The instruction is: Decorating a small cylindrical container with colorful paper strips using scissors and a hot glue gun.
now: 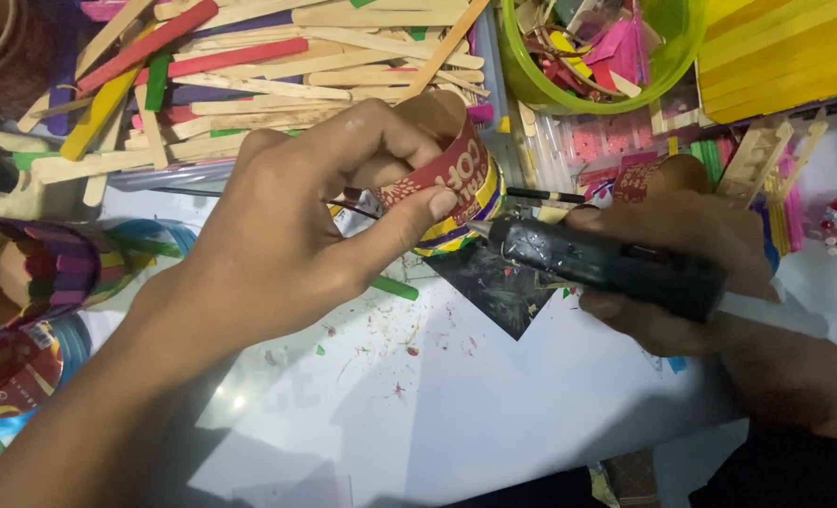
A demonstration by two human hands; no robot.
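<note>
Paper cup in left hand

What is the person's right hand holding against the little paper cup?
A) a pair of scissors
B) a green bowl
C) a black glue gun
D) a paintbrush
C: the right hand grips a black glue gun, its nozzle touching the paper cup that the left hand holds.

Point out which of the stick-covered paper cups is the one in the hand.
The cup at centre, gripped by the left hand, with the glue gun nozzle at its side. The other striped cup lies untouched at the left edge.
</note>
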